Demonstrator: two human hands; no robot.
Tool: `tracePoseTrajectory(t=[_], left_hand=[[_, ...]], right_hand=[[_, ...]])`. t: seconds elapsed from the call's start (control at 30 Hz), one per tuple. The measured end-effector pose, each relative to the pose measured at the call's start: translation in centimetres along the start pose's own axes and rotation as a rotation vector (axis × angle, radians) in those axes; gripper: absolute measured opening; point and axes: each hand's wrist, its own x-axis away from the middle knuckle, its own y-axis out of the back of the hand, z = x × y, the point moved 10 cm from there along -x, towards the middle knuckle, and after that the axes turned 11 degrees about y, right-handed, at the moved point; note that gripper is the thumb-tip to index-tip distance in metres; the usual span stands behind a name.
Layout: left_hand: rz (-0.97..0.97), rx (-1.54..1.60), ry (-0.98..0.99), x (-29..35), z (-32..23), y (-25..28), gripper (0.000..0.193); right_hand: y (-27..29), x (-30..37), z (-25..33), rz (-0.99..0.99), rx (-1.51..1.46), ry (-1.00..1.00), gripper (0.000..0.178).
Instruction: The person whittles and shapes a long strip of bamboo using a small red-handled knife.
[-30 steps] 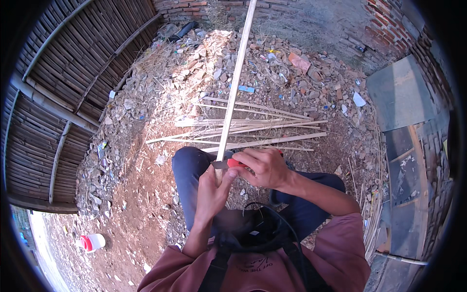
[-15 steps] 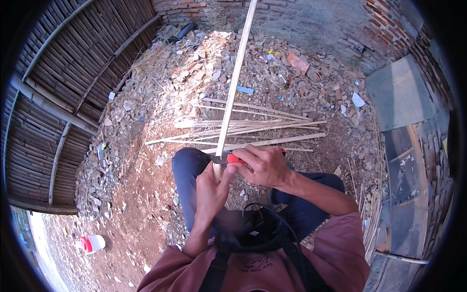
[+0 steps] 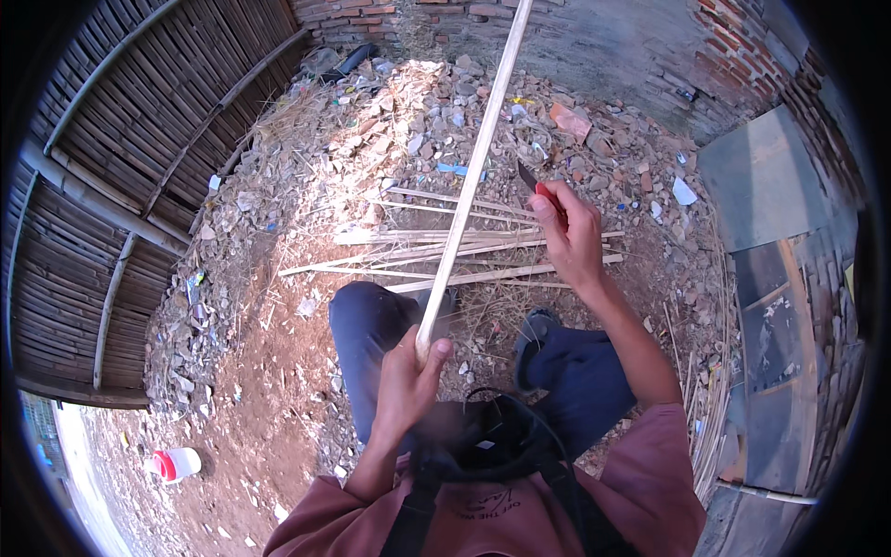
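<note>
My left hand (image 3: 408,381) grips the near end of a long pale bamboo strip (image 3: 471,176) that runs up and away toward the brick wall. My right hand (image 3: 568,232) is raised to the right of the strip and holds a knife (image 3: 534,184) with a red handle and a dark blade pointing up-left. The blade is apart from the strip. My knees in blue trousers (image 3: 371,325) are below the hands.
A bundle of split bamboo strips (image 3: 464,255) lies on the dirt in front of my knees. Rubble and stones (image 3: 408,102) pile against the brick wall. A bamboo fence (image 3: 121,158) is at left, grey slabs (image 3: 770,186) at right, a white and red container (image 3: 174,462) at lower left.
My right hand, with the knife, has moved away from the near end of the strip, up and to the right. My left hand stays on the strip's end.
</note>
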Motion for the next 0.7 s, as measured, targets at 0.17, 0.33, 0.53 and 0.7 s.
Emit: tracePoseTrajectory(t=[0.17, 0.33, 0.53, 0.7], left_hand=[[-0.020, 0.074, -0.038, -1.1, -0.1, 0.2, 0.041], [0.012, 0.172, -0.084, -1.3, -0.8, -0.6, 0.041], [-0.014, 0.221, -0.177, -0.5, -2.7, -0.5, 0.026], [-0.051, 0.075, -0.198, 0.0, -3.2, 0.0, 0.024]], right_hand=[[-3.3, 1.9, 2.8, 0.112, -0.108, 0.119, 0.024], [-8.4, 5.6, 8.0, 0.335, -0.081, 0.505, 0.029], [-9.2, 6.7, 9.5, 0.313, -0.113, 0.548, 0.028], [-9.2, 7.0, 9.7, 0.339, -0.077, 0.547, 0.030]])
